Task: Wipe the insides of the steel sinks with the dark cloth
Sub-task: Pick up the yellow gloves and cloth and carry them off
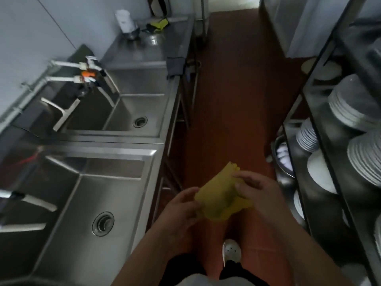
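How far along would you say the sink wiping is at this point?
Nothing shows as done: both sinks, near and far, sit untouched. In hand: both hands, left and right, hold a yellow cloth over the floor. Left: a dark cloth hangs on the far rim; wiping remains.

Red-brown floor ran down aisle. Dark metal rack stood on right, holding stacks of white plates and smaller stack of plates on lower shelf. Steel counter lay beyond far basin, carrying white container, small steel bowl just beside it, and yellow-and-black rag near back. White pipes with orange-handled taps projected from wall. White shoe rested on floor.
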`<state>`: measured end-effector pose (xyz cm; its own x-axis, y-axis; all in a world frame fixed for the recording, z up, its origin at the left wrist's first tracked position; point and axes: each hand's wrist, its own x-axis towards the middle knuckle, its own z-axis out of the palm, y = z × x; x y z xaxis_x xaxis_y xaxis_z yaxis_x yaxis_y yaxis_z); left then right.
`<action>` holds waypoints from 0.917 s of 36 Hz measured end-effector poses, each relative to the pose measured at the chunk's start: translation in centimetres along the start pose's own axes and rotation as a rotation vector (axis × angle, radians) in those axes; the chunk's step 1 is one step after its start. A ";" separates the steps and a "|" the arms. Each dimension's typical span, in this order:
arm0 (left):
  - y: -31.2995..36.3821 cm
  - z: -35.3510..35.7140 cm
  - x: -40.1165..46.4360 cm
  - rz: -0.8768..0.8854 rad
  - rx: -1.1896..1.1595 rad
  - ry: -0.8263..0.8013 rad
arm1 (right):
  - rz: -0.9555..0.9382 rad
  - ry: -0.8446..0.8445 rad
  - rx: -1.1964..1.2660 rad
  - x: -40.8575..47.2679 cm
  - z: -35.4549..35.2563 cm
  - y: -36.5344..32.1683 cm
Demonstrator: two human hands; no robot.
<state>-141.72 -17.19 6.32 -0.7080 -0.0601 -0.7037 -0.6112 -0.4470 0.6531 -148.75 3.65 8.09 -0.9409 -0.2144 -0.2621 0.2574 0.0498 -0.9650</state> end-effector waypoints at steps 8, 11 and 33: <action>10.3 2.3 6.8 0.344 -0.146 0.195 | -0.035 -0.146 0.005 14.5 1.1 -4.3; 14.6 2.3 10.6 0.413 -0.119 0.269 | -0.007 -0.166 0.002 20.7 2.5 -5.4; 41.6 -3.0 35.4 0.777 -0.022 0.335 | -0.035 -0.342 -0.119 57.7 13.9 -19.1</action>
<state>-191.13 -40.56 7.79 -0.7794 -0.6176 -0.1054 0.0152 -0.1868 0.9823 -204.85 -23.20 11.50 -0.8153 -0.5311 -0.2306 0.1804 0.1455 -0.9728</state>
